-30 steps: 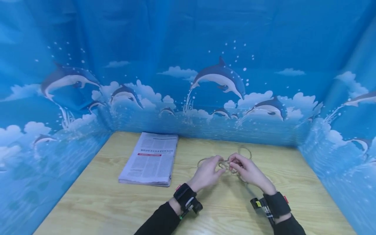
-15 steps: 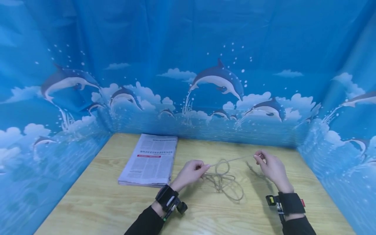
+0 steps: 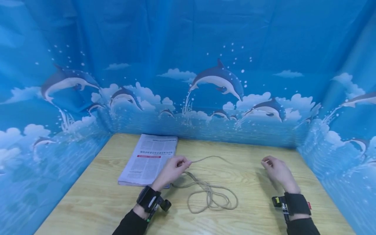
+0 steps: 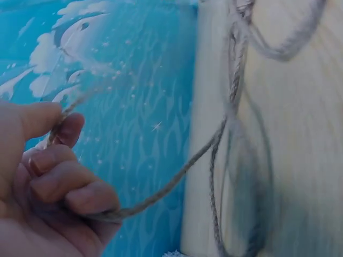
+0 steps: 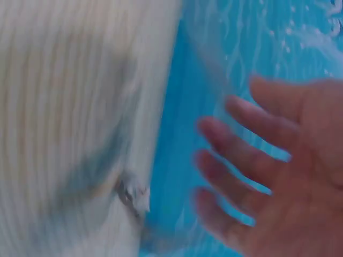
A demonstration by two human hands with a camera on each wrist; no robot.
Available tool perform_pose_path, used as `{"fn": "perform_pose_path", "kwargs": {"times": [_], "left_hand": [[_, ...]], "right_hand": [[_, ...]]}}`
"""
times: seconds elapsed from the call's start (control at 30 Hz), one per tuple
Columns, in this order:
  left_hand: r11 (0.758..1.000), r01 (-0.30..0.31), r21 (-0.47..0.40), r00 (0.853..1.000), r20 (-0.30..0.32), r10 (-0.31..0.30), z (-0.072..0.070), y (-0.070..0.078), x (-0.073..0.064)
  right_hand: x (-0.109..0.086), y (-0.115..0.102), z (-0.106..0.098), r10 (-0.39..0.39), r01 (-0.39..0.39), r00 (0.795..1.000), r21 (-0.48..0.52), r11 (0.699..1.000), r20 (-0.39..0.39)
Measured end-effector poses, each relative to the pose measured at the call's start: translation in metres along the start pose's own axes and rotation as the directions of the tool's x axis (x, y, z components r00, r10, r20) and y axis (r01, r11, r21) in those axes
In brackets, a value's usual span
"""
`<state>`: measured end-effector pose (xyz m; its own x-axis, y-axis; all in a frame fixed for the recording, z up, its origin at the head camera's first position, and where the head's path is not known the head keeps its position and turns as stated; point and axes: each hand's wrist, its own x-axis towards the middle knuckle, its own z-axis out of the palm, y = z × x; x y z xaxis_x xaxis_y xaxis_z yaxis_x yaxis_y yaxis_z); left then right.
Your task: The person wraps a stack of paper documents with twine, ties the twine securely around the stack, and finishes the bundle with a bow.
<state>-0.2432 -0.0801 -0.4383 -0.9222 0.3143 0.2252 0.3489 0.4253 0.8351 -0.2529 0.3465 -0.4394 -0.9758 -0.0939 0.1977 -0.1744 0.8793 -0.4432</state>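
Observation:
A thin tan rope [image 3: 210, 192] lies in loose loops on the wooden table, to the right of my left hand [image 3: 171, 169]. That hand pinches one strand between thumb and index finger, beside the newspapers. In the left wrist view, the rope [image 4: 177, 179] also runs under the curled lower fingers of the left hand [image 4: 64, 176]. A short length extends rightward from the pinch and fades in a blur. Farther right, my right hand [image 3: 277, 171] is above the table. Its loose, spread fingers look blurred in the right wrist view, and I see no rope clearly held by the right hand [image 5: 278, 155].
A stack of newspapers [image 3: 147, 163] lies at the table's back left, partly behind the left hand. Blue dolphin-print curtains [image 3: 188, 81] enclose the wooden table [image 3: 249, 215] at the back and sides. Each wrist carries a black strap with a camera [image 3: 165, 205].
The hands have moved apart from the middle, the left toward the newspapers. The bunched rope has dropped into open loops on the table. The strand stretched between both hands has left the right hand.

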Motion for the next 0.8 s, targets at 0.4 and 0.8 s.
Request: {"fn": "perform_pose_path", "kwargs": {"times": [0.4, 0.8], "left_hand": [[0.965, -0.168, 0.200, 0.984, 0.094, 0.151, 0.028, 0.007, 0.007], [0.923, -0.229, 0.308, 0.973, 0.088, 0.212, 0.027, 0.010, 0.006]], "right_hand": [[0.000, -0.107, 0.050, -0.361, 0.299, 0.912, 0.286, 0.910, 0.196], [0.016, -0.120, 0.067, -0.247, 0.203, 0.965, 0.338, 0.919, 0.092]]}}
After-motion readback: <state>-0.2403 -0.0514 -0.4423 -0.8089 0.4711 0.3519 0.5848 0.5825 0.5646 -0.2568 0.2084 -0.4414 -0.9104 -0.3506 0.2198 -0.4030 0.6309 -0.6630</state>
